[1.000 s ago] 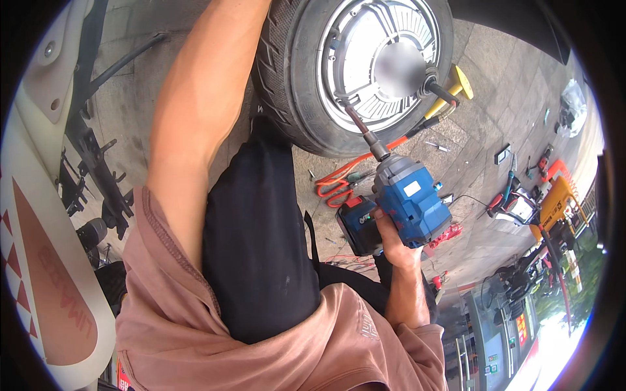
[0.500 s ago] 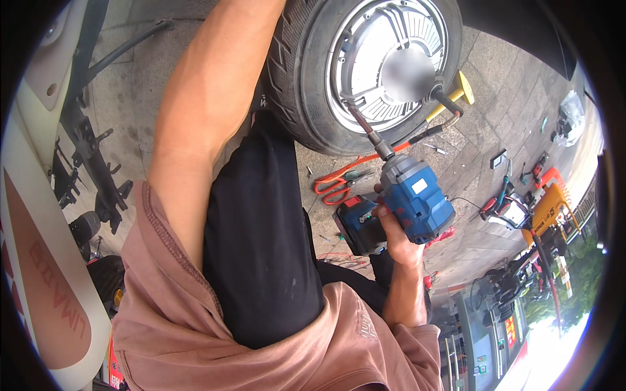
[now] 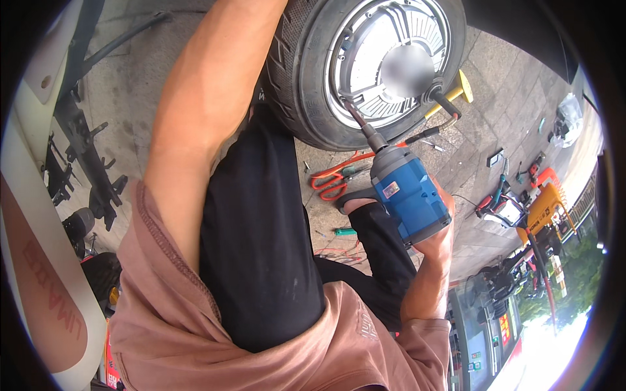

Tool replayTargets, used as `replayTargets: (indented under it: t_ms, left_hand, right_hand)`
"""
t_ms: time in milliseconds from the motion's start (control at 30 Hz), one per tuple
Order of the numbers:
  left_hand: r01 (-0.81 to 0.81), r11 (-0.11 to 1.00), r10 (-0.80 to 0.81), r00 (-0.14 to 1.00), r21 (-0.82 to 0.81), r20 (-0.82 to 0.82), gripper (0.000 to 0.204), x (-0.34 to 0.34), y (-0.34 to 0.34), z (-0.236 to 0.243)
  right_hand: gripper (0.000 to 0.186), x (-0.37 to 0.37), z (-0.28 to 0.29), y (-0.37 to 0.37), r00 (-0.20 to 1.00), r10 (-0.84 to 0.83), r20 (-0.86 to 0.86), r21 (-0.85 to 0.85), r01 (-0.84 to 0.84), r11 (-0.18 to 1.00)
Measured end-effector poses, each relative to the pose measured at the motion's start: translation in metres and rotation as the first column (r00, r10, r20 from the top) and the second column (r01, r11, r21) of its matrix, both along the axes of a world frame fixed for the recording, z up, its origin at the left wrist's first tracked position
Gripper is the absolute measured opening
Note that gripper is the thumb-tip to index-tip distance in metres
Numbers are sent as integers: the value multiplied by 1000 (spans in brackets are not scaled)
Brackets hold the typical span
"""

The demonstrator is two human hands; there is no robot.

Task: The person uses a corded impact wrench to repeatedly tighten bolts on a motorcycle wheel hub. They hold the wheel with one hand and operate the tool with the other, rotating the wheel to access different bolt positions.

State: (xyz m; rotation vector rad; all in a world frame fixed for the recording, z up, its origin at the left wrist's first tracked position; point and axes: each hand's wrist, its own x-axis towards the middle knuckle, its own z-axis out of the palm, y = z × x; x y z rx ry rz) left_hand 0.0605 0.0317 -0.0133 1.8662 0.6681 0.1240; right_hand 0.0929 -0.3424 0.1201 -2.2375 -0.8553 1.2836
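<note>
the right hand (image 3: 437, 240) holds the blue power tool (image 3: 411, 195) tight. its tip points away from the hand, to the lower left rim of the wheel (image 3: 367, 65). i cannot see the left hand's grip. a small label (image 3: 390, 189) is on the tool; red letters (image 3: 55, 296) mark the white panel (image 3: 91, 326).

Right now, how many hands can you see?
1: the right hand, at the back of the blue power tool, which hides part of it. The left hand is out of view; the left arm runs past the top edge.
</note>
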Motion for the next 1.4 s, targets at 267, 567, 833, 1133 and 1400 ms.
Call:
replayTargets:
  t_ms: [267,567,833,1133,1400]
  left_hand:
    - [-30,999,31,999,30,-26,69,0,-3,0]
    - [-30,999,33,995,32,-99,68,3,1,3]
    - [-29,999,31,997,23,-66,68,4,3,0]
    - [-20,997,22,999,78,-27,65,4,2,2]
    - [-36,998,43,992,58,-117,67,6,1,5]
  right_hand:
    - [18,-13,-22,-33,991,71,115,183,-92,979]
    - [17,-8,-21,-31,946,198,256,254,-264,930]
    - [24,-5,-22,-33,976,109,187,224,-151,963]
    - [19,0,-25,-37,961,185,205,245,-233,941]
    - [17,4,-29,-42,932,245,267,252,-312,916]
